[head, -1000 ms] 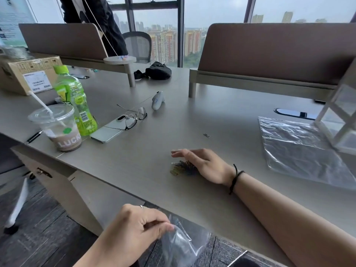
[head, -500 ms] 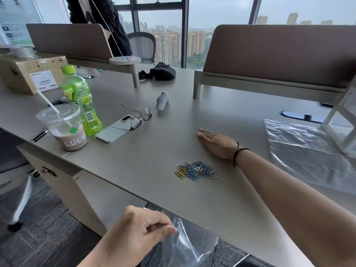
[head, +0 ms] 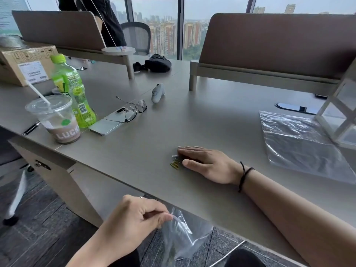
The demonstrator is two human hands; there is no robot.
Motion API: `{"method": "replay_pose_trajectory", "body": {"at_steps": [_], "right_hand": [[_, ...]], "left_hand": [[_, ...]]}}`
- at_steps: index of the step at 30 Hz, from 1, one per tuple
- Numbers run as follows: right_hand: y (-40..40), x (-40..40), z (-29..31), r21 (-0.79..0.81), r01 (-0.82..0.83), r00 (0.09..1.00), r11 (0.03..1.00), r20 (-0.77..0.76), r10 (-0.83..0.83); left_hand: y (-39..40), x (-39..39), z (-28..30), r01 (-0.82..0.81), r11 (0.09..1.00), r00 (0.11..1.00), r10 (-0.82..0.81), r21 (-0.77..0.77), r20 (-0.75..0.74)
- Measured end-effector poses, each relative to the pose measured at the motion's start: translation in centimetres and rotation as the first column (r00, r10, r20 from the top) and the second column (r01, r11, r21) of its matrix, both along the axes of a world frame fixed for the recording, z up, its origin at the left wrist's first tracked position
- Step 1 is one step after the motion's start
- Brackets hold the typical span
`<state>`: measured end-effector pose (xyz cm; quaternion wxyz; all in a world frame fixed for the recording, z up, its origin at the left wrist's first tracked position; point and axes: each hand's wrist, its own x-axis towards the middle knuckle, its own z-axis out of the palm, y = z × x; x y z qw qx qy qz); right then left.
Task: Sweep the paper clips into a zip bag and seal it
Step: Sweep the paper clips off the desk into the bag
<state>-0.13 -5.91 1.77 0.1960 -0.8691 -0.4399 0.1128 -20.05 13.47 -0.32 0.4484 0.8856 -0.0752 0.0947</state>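
Paper clips (head: 175, 162): small heap on desk (head: 212, 120), touching our right hand's (head: 209, 163) fingertips, on their left.
Right hand flat, fingers straight; our left hand (head: 134, 218) pinches zip bag (head: 185, 234) below the near edge.

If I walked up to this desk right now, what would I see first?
You'd probably spot the right hand lying flat on the desk, covering a little pile of colourful paper clips that peek out at its fingertips. Just below the desk edge, the left hand pinches a clear zip bag that hangs down. Off to the left stands a bright green bottle beside an iced drink cup.
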Motion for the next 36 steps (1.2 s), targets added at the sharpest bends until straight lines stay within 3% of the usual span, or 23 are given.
{"method": "replay_pose_trajectory", "body": {"at_steps": [8,18,26,30,33,36], "right_hand": [[1.4,-3.3,-0.6,0.167,-0.090,0.983,0.982,-0.141,0.115],[1.0,-6.0,-0.1,0.375,0.091,0.837,0.923,-0.531,0.133],[0.7,-5.6,0.6,0.475,0.145,0.775,0.868,-0.600,0.198],[1.4,-5.2,0.6,0.462,0.154,0.844,0.873,-0.521,0.127],[2.4,-5.5,1.1,0.299,0.020,0.909,0.954,-0.403,0.107],[3.1,-5.8,1.2,0.147,-0.121,0.974,0.982,-0.173,0.146]], "left_hand": [[0.3,-0.5,-0.5,-0.036,0.999,0.999,0.036,0.009,-0.019],[0.7,-0.7,-0.5,-0.039,0.992,0.989,0.056,0.118,-0.139],[0.2,-0.6,0.1,-0.067,0.995,0.990,0.076,0.079,-0.116],[0.4,-0.8,0.0,-0.076,0.996,0.990,0.081,0.044,-0.112],[0.7,-0.9,-0.2,-0.086,0.996,0.990,0.087,0.017,-0.110],[0.9,-0.9,-0.3,-0.086,0.996,0.991,0.086,0.008,-0.101]]}}
